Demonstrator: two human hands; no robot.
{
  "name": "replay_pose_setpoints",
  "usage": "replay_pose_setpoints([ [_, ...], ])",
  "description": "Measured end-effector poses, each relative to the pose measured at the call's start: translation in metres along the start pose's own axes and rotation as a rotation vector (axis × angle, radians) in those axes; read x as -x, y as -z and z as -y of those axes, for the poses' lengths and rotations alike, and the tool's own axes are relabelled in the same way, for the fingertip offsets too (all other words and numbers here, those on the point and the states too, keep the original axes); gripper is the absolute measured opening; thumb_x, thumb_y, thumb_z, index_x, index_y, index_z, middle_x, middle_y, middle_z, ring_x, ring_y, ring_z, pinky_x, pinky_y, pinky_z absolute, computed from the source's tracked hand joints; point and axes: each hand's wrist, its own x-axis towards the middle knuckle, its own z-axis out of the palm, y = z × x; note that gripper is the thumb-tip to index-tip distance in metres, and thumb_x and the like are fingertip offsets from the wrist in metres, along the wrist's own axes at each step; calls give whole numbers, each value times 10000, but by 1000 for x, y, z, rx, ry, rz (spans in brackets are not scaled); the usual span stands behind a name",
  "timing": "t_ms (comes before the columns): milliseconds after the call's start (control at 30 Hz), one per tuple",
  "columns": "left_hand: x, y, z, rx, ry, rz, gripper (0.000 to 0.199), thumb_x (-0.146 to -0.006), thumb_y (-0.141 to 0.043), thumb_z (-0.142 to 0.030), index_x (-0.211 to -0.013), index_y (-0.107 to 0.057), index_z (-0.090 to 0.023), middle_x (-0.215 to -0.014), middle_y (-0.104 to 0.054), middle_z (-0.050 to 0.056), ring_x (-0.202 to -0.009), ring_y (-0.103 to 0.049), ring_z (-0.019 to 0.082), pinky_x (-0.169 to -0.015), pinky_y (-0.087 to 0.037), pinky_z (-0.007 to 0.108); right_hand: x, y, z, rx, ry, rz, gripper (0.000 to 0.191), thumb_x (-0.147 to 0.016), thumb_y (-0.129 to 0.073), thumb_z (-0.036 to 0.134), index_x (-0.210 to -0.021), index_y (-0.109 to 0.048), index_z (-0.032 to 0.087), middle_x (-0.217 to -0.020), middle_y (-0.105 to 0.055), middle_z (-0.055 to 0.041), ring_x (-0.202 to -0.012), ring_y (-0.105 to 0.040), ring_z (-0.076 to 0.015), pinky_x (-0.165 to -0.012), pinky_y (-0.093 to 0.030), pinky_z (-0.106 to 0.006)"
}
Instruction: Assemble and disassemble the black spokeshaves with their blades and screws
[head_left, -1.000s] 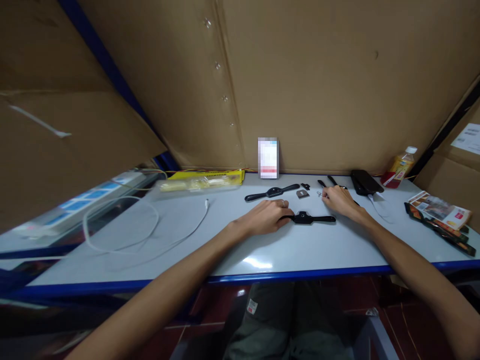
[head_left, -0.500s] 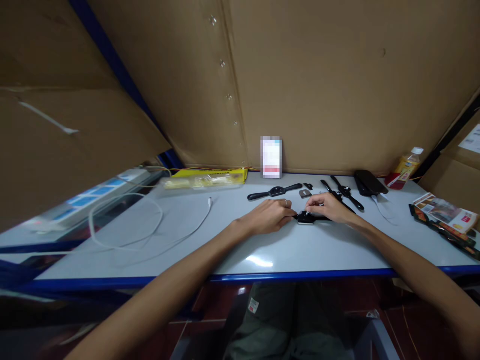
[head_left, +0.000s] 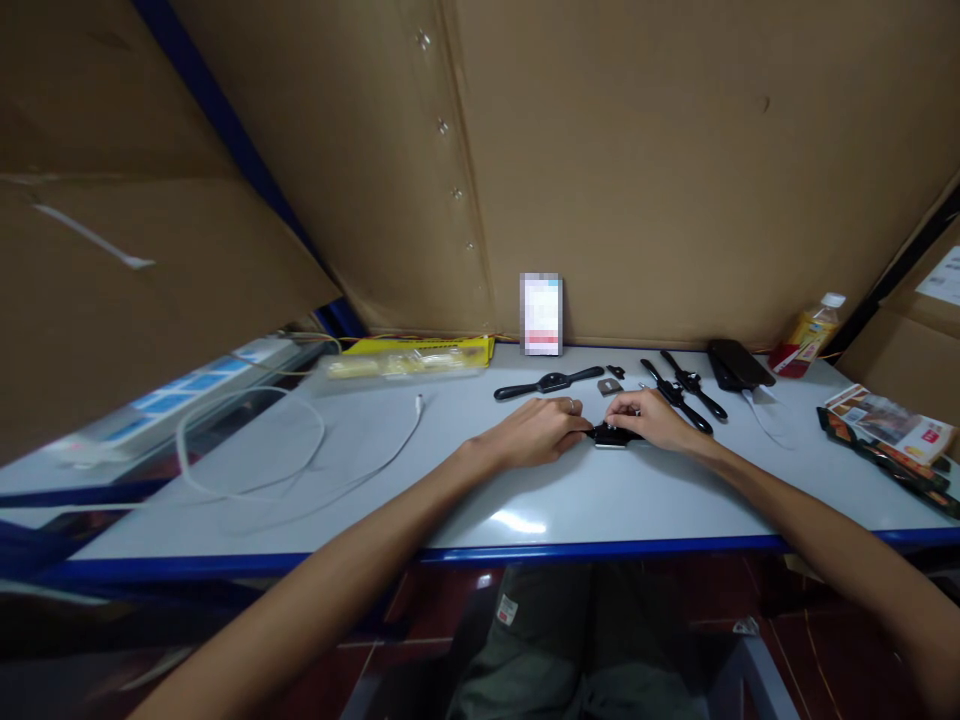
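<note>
A black two-handled tool (head_left: pixel 612 436) with a bright metal edge lies on the grey table, between my hands. My left hand (head_left: pixel 546 430) is closed round its left handle. Over its middle, my right hand (head_left: pixel 643 415) has fingertips pinched at a small screw or knob, which they mostly hide. Beyond my hands lie a similar black tool body (head_left: pixel 553 382), a flat metal plate (head_left: pixel 610 387) and a small black part (head_left: pixel 616 372). Two more black tools (head_left: pixel 675 394) (head_left: pixel 694 385) rest to the right of my right hand.
A phone (head_left: pixel 541 315) stands against the cardboard wall. On the left are a power strip (head_left: pixel 180 400), a white cable (head_left: pixel 324 430) and a yellow packet (head_left: pixel 420 355). To the right are a black case (head_left: pixel 739 366), a bottle (head_left: pixel 808 337) and packages (head_left: pixel 892 425).
My right hand has shifted slightly left over the tool's middle, uncovering more of the black tool behind it. My left hand keeps its hold.
</note>
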Motion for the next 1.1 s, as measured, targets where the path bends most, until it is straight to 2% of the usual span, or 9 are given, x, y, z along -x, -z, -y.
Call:
replay_pose_setpoints([
  [233,0,-1,1,22,-9,-17,325,-1012,-490,-224,-1189,-762,-205,-1012,-689,100,-878,-665,212,-745,-487,320,2,-1,2,52,48,-23,86,-868,-640,226,-890,-720,206,-670,-602,30,-648,-540,-146,-645,-404,-275],
  [400,0,-1,2,25,-20,-21,342,-1013,-472,-231,-1191,-763,-203,-1007,-689,102,-868,-659,206,-743,-485,325,4,1,9,123,53,-30,98,-892,-653,232,-795,-653,222,-703,-633,12,-674,-569,-157,-671,-412,-289],
  [667,0,-5,4,29,-15,-32,324,-1010,-492,-216,-1184,-766,-201,-1042,-704,113,-909,-678,221,-775,-504,336,10,-8,18,531,90,-120,188,-937,-582,214,-748,-575,218,-733,-651,-19,-669,-524,-165,-651,-294,-305],
  [800,0,-5,5,39,-21,-37,322,-1012,-489,-220,-1169,-768,-193,-1029,-707,113,-905,-679,218,-778,-510,335,9,-15,18,633,59,-141,237,-938,-546,213,-704,-587,217,-724,-661,-41,-644,-521,-174,-632,-266,-322],
  [933,-1,-4,4,38,-29,-29,330,-1019,-474,-228,-1166,-766,-185,-1024,-707,111,-909,-678,217,-783,-507,332,9,-9,19,615,54,-166,274,-926,-558,258,-665,-633,222,-696,-668,-47,-631,-527,-180,-623,-288,-329],
  [1033,0,-3,3,18,-14,-14,329,-1018,-473,-222,-1167,-765,-191,-1029,-706,105,-907,-678,217,-774,-498,327,9,1,17,479,103,-166,232,-890,-540,199,-836,-763,235,-721,-695,-26,-639,-551,-174,-653,-357,-319],
  [1100,0,-3,3,11,-8,-5,331,-1017,-471,-219,-1170,-763,-195,-1031,-704,102,-908,-677,220,-763,-491,327,9,6,16,379,157,-104,340,-851,-508,130,-950,-810,252,-793,-731,-14,-664,-580,-164,-686,-401,-309],
])
